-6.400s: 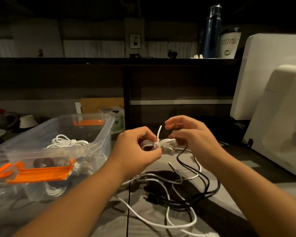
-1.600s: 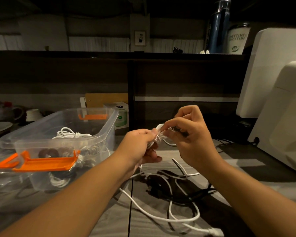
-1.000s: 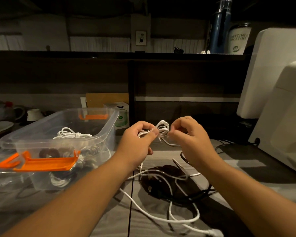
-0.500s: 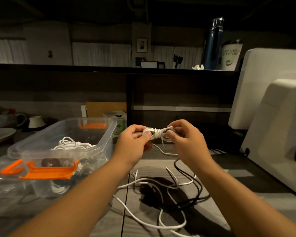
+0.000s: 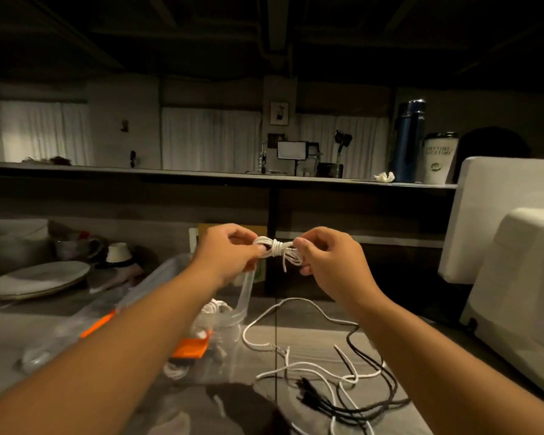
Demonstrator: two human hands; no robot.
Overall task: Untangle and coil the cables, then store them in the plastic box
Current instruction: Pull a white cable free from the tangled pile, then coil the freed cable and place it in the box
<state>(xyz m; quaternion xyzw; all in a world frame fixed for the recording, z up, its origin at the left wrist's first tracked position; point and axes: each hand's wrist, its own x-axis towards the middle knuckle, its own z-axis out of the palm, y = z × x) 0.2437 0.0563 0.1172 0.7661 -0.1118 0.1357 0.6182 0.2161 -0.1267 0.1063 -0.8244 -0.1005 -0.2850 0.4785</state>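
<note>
Since a moment ago your view has tipped up, and the plastic box that lay clear to the left now sits mostly behind your left forearm. Your left hand and right hand are both raised above the table, each with fingers curled and pinching one end of the small white cable bundle. The bundle hangs between your fingertips, over the box's near right corner. It is a tight bow shape, cinched by several turns round its middle, with a short tail drooping below. The box is clear, thin-walled plastic with rounded corners and an orange latch on its near end. Another white coil is dimly visible inside. To the right of the box, thin loose white cable loops over the grey wood-grain top, tangled with a matte black cable whose plug end lies near you. A white, hard-edged appliance walls off the right side, and stacked plates lie on the left. A dark ledge runs across behind. The open room is between your forearms and over the cable tangle.
</note>
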